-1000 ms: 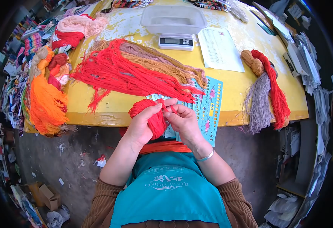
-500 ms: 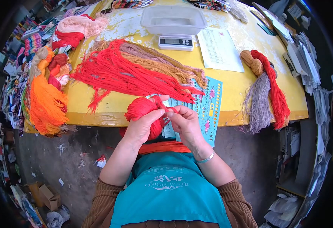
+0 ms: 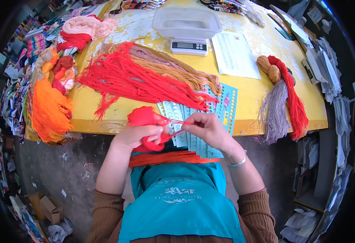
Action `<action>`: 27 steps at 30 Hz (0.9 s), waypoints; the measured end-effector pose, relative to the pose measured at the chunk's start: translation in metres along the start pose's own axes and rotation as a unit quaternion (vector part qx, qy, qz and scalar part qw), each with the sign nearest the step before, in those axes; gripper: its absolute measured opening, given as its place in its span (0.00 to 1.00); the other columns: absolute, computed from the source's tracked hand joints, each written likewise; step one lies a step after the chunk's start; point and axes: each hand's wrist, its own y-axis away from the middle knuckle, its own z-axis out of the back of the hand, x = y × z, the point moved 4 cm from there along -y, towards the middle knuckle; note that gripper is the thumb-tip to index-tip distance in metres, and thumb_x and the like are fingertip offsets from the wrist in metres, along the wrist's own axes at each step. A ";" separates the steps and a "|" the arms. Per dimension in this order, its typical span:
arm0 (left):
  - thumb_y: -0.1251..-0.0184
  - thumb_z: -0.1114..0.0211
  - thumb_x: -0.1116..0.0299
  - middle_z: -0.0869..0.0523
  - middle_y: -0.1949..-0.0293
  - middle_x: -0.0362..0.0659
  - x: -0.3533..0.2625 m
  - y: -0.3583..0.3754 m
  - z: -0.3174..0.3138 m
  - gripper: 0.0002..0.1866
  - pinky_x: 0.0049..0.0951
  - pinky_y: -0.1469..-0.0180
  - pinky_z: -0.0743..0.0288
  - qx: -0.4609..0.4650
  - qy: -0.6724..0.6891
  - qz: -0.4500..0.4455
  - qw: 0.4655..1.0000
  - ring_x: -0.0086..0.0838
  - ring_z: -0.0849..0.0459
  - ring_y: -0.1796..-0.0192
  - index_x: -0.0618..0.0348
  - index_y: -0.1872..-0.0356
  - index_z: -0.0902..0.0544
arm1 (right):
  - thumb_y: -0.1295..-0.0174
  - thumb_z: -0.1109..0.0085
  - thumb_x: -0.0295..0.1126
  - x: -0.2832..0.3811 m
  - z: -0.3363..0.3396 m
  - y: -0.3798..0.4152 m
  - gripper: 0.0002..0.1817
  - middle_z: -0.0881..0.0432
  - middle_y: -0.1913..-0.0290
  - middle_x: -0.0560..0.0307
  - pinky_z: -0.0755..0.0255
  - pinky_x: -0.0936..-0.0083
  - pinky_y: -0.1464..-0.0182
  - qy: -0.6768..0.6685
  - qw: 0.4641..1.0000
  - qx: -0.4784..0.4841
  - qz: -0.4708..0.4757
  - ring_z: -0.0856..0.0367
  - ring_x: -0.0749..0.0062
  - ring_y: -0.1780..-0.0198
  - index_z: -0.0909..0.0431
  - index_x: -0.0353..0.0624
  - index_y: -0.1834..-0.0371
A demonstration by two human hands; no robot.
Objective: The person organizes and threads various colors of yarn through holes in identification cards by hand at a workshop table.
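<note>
A bundle of red yarn (image 3: 141, 116) is gripped in my left hand (image 3: 139, 135), just in front of the table's edge. From it several red strands stretch across to my right hand (image 3: 205, 128), whose thumb and fingers pinch them. Beneath and beside my hands lie fanned turquoise punched cards (image 3: 225, 117) with rows of round holes. A long spread of loose red threads (image 3: 135, 81) rests on the table just beyond, with tan threads (image 3: 165, 73) alongside it. Across my lap, above the teal apron (image 3: 181, 202), runs a band of orange-red thread (image 3: 173, 158).
On the yellow table (image 3: 116, 125) stand a digital scale (image 3: 188, 46) bearing a clear plastic tub (image 3: 186, 23), and a printed sheet (image 3: 236, 54). Orange skeins (image 3: 49, 109) hang at the left edge, grey and red skeins (image 3: 285, 97) at the right. Papers (image 3: 327, 69) crowd the far right.
My hands have moved apart, the right one going rightward, and red strands now stretch between them. The bundle in my left hand has shifted slightly left, uncovering more of the cards.
</note>
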 end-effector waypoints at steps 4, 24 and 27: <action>0.30 0.47 0.68 0.40 0.87 0.30 -0.022 0.038 0.066 0.19 0.16 0.81 0.43 0.076 0.312 -0.188 0.928 0.12 0.40 0.85 0.46 0.85 0.36 | 0.34 0.40 0.30 0.019 0.029 0.001 0.06 0.20 0.55 0.60 0.29 0.77 0.54 0.109 0.981 -0.037 0.156 0.23 0.78 0.58 0.19 0.40 0.64; 0.25 0.47 0.66 0.32 0.80 0.31 -0.109 0.207 0.188 0.20 0.15 0.80 0.41 -0.104 0.282 -0.427 0.853 0.14 0.39 0.84 0.71 0.40 0.28 | 0.28 0.47 0.34 0.202 0.383 0.226 0.13 0.14 0.54 0.55 0.47 0.93 0.79 0.176 0.645 -0.608 0.429 0.36 0.91 0.78 0.18 0.40 0.49; 0.25 0.46 0.63 0.29 0.77 0.31 -0.091 0.114 0.123 0.31 0.16 0.81 0.38 -0.009 0.329 -0.352 0.876 0.13 0.37 0.85 0.60 0.26 0.44 | 0.29 0.49 0.29 0.169 0.290 0.159 0.14 0.15 0.53 0.59 0.38 0.91 0.70 0.259 0.760 -0.490 0.340 0.23 0.88 0.62 0.20 0.42 0.44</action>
